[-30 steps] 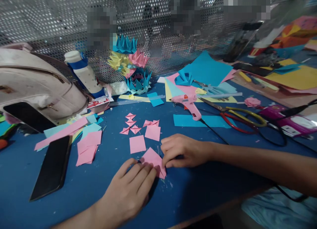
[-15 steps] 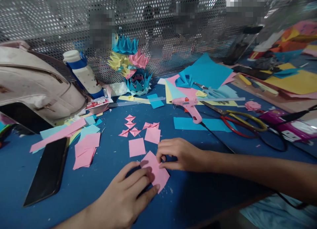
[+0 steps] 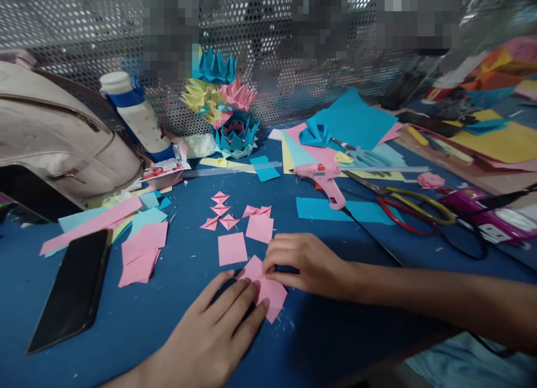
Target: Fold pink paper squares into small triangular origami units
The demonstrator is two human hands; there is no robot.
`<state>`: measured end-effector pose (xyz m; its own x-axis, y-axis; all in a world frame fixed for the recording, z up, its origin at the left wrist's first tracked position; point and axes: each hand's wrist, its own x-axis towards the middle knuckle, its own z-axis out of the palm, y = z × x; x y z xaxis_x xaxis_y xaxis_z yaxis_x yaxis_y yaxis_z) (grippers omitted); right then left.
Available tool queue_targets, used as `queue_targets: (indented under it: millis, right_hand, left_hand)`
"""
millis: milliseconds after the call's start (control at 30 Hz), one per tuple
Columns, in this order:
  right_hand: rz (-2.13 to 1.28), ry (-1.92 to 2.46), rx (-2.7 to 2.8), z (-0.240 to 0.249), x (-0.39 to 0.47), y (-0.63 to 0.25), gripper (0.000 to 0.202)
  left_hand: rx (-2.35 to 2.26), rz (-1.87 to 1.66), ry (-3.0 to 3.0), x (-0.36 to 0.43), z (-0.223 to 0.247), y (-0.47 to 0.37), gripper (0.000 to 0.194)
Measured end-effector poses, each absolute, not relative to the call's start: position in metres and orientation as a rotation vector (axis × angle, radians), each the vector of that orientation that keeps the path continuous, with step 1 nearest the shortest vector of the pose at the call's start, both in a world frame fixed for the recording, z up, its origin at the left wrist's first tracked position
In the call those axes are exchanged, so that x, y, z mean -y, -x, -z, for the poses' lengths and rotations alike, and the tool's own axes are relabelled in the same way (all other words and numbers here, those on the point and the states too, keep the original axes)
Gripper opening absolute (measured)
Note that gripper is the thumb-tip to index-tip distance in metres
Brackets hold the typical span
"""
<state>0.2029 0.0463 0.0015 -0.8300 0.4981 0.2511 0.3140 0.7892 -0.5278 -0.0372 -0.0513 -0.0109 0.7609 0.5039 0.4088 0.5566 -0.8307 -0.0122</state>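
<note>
A perforated metal screen [image 3: 272,100] is standing along the far edge of the blue tabletop [image 3: 138,321], and my pink sheet [image 3: 274,301] is lying well in from that edge, toward the near one. Two pink squares [image 3: 232,249] [image 3: 259,229] are sitting just beyond it, with small folded pink pieces [image 3: 220,209] beyond them, toward the far edge.

My left hand [image 3: 213,326] is resting palm down, fingers a little spread, the fingertips bearing on the left side of the sheet. My right hand [image 3: 304,262] is curling in from the right, thumb and forefinger drawing together on the paper near its upper right side. They seem to be pinching a fold there, though my fingers are hiding how much paper lies between them.

As I judge it, folding well here is a matter of lining up before creasing: the edges should be meeting exactly while the left fingertips are holding the layers flat without dragging them. I should be pressing lightly at first, then running a firm fingertip along the fold from its middle outward. The paper looks thin, so a hurried pull could be skewing the corner or leaving a second crease. The hard tabletop is giving good backing. The pink glue gun [image 3: 325,175] and the scissors [image 3: 394,198] are lying farther off, toward the right, apart from both hands.
</note>
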Motion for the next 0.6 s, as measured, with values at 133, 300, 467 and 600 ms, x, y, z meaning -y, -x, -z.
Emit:
queue_targets:
  millis: [133, 300, 467, 600]
  right_hand:
    - [-0.394, 0.436, 2.608, 0.0029, -0.0495, -0.2071, 0.012]
    - [-0.165, 0.298, 2.62, 0.0052, -0.0516, -0.2121, 0.011]
    - [-0.071, 0.257, 2.622, 0.0028, -0.0512, -0.2118, 0.011]
    - [-0.017, 0.218, 2.649, 0.0003, -0.0528, -0.2112, 0.015]
  left_hand:
    - [0.89, 0.6, 2.782, 0.052, 0.0103, 0.0362, 0.035]
    - [0.906, 0.583, 2.79, 0.0515, 0.01, 0.0358, 0.035]
    - [0.926, 0.542, 2.82, 0.0488, 0.0082, 0.0363, 0.036]
    - [0.942, 0.522, 2.841, 0.0471, 0.0051, 0.035, 0.037]
